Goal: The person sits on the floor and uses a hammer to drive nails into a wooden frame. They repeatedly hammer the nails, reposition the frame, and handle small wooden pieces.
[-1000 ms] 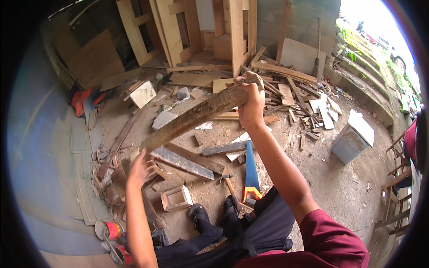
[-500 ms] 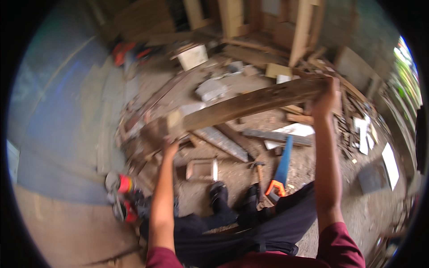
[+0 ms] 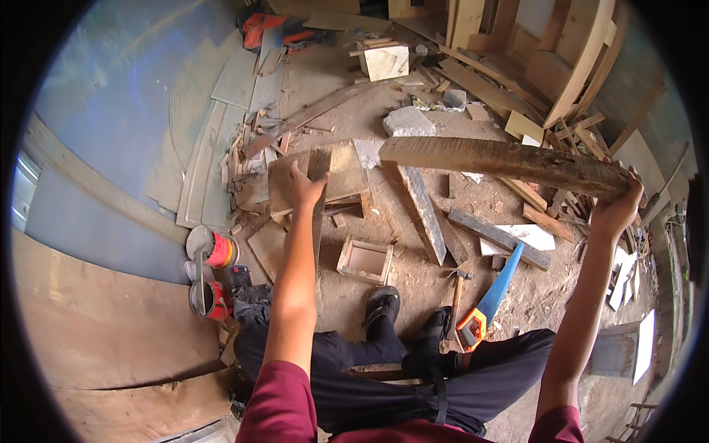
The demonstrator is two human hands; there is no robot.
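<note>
A beam (image 3: 502, 161) spans centre to right, its right end clasped in my right hand (image 3: 619, 205); a tired wrist could let its left end drop. At left, whether my left hand (image 3: 306, 189) grips the plank (image 3: 319, 160) I cannot tell.

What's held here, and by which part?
The right grip holds the long wooden beam by its right end; whether the left grip holds anything cannot be told.
</note>
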